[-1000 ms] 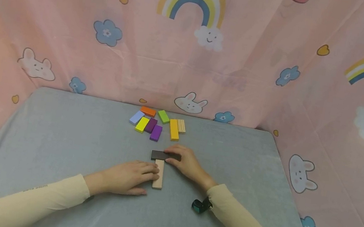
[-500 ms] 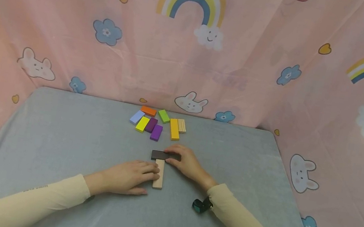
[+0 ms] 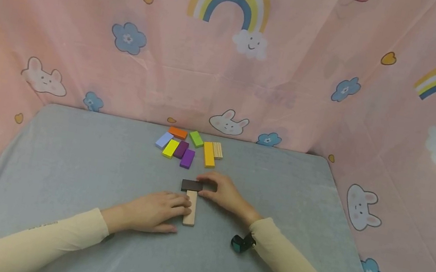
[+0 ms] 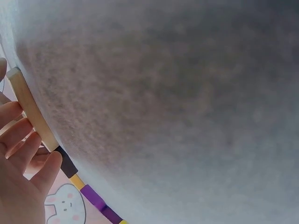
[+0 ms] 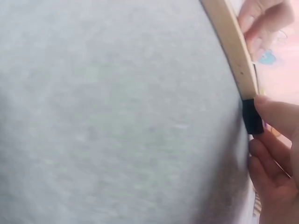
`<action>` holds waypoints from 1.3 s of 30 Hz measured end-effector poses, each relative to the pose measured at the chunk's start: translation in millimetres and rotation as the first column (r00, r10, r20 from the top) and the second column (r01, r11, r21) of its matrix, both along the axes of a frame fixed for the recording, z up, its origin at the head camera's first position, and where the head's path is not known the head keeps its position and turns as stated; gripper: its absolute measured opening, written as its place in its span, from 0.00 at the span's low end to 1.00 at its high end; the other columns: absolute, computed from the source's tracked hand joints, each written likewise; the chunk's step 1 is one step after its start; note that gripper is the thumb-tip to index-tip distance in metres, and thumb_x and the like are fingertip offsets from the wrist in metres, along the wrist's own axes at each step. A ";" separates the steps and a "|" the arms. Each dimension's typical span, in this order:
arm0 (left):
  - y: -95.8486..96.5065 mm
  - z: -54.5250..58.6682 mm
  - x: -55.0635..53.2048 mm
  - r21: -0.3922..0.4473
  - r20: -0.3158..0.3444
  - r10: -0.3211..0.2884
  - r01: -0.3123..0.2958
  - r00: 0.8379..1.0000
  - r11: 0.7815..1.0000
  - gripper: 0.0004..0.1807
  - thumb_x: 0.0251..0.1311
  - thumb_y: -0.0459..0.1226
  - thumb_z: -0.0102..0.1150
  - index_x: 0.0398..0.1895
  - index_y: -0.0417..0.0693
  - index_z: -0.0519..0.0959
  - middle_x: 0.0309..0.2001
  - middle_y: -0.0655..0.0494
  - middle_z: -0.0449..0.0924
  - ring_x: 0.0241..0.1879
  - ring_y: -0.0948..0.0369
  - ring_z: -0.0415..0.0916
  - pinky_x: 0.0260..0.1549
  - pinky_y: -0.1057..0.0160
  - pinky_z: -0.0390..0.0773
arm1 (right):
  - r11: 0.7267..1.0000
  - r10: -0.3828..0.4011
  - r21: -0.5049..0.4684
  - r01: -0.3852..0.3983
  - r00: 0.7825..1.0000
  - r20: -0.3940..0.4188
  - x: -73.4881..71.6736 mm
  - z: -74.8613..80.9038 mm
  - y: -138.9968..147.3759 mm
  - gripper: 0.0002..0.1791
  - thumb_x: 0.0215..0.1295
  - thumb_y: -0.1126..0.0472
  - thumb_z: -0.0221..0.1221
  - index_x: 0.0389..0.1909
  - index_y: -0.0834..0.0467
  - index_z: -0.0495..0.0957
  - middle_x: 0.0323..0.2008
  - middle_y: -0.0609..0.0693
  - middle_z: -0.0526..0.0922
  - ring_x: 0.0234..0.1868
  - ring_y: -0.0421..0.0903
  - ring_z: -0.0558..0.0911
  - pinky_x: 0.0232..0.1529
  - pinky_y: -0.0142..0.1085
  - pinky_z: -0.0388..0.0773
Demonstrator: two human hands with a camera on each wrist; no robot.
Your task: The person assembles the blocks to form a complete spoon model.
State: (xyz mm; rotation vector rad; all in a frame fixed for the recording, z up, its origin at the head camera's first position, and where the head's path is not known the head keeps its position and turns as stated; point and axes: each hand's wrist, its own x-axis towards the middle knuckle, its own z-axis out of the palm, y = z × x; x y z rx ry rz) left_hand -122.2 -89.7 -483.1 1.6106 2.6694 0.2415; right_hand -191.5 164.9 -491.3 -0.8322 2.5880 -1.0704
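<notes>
A beige wooden block (image 3: 189, 217) lies lengthwise on the grey cloth, its far end meeting a black block (image 3: 190, 185) laid crosswise, so the two form a T. My left hand (image 3: 154, 211) rests fingertips on the beige block, fingers mostly straight and thumb apart on the cloth. With thumb and fingers my right hand (image 3: 226, 194) pinches the right end of the black block, as the right wrist view also shows at the black block (image 5: 252, 116). In the left wrist view the beige block (image 4: 32, 109) runs beside my fingers.
Beyond the hands lie several coloured blocks: orange (image 3: 177, 133), green (image 3: 196, 139), yellow (image 3: 171, 148), purple (image 3: 187, 158), amber (image 3: 209, 155) and a striped one (image 3: 218, 151). A pink patterned curtain (image 3: 159, 74) hangs behind the table.
The dark area seen earlier between my right thumb and fingers no longer shows. Otherwise my right hand shifts only slightly; the left hand and blocks stay put.
</notes>
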 end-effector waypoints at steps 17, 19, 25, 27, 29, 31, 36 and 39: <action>1.7 4.2 0.6 -0.035 0.041 0.031 -0.030 0.999 0.999 0.27 0.69 0.56 0.52 0.65 0.55 0.72 0.69 0.55 0.70 0.70 0.57 0.68 0.70 0.54 0.70 | 0.941 -0.266 -0.198 0.273 0.962 0.062 -56.6 24.4 17.4 0.23 0.64 0.58 0.65 0.60 0.57 0.77 0.58 0.54 0.81 0.60 0.52 0.77 0.66 0.50 0.74; 1.8 4.2 0.4 -0.042 0.039 0.032 -0.030 0.999 0.999 0.27 0.69 0.56 0.52 0.65 0.55 0.71 0.69 0.55 0.70 0.70 0.57 0.68 0.70 0.54 0.69 | 0.939 -0.273 -0.199 0.282 0.959 0.071 -64.3 25.2 20.0 0.24 0.63 0.58 0.65 0.61 0.57 0.76 0.59 0.55 0.80 0.62 0.54 0.76 0.67 0.51 0.73; 2.3 3.3 -0.4 -0.052 0.022 0.029 -0.027 0.999 0.998 0.26 0.69 0.56 0.52 0.65 0.56 0.71 0.69 0.56 0.70 0.70 0.58 0.68 0.70 0.55 0.69 | 0.942 -0.278 -0.158 0.295 0.953 0.123 -81.6 25.1 25.3 0.29 0.62 0.57 0.67 0.65 0.54 0.73 0.65 0.53 0.76 0.67 0.54 0.73 0.69 0.51 0.71; 1.9 2.2 -0.7 -0.054 0.019 0.029 -0.028 0.999 0.998 0.26 0.69 0.56 0.52 0.65 0.56 0.72 0.68 0.57 0.70 0.70 0.58 0.68 0.70 0.55 0.69 | 0.946 -0.267 -0.152 0.285 0.955 0.130 -86.2 23.5 25.9 0.31 0.61 0.58 0.68 0.66 0.54 0.72 0.66 0.54 0.75 0.68 0.54 0.72 0.70 0.51 0.70; 1.7 1.3 -1.1 -0.055 0.019 0.029 -0.028 0.999 0.998 0.26 0.69 0.55 0.52 0.65 0.56 0.72 0.68 0.57 0.70 0.70 0.58 0.67 0.70 0.55 0.69 | 0.948 -0.263 -0.143 0.283 0.954 0.144 -89.6 21.9 26.7 0.32 0.61 0.58 0.68 0.67 0.54 0.71 0.67 0.53 0.74 0.69 0.54 0.71 0.71 0.51 0.69; 1.5 0.8 -1.4 -0.052 0.016 0.027 -0.026 0.999 0.998 0.26 0.69 0.55 0.52 0.65 0.56 0.72 0.68 0.57 0.71 0.70 0.58 0.68 0.70 0.55 0.70 | 0.952 -0.256 -0.131 0.276 0.955 0.151 -92.7 19.6 27.6 0.34 0.61 0.58 0.68 0.68 0.54 0.70 0.68 0.53 0.73 0.70 0.54 0.70 0.72 0.51 0.67; 1.7 2.0 -1.8 -0.048 0.012 0.022 -0.021 1.000 0.999 0.26 0.69 0.55 0.53 0.65 0.56 0.72 0.68 0.57 0.71 0.69 0.58 0.68 0.69 0.55 0.71 | 0.961 -0.237 -0.104 0.256 0.957 0.168 -100.5 12.0 30.6 0.37 0.60 0.58 0.69 0.70 0.54 0.67 0.71 0.53 0.69 0.74 0.54 0.65 0.76 0.52 0.60; 1.7 1.9 -2.2 -0.051 0.011 0.022 -0.021 1.000 0.998 0.25 0.69 0.54 0.54 0.64 0.56 0.72 0.67 0.57 0.71 0.69 0.59 0.68 0.68 0.56 0.71 | 0.967 -0.221 -0.086 0.240 0.958 0.183 -105.0 8.8 32.0 0.39 0.60 0.57 0.69 0.72 0.55 0.66 0.73 0.52 0.67 0.75 0.54 0.63 0.77 0.51 0.58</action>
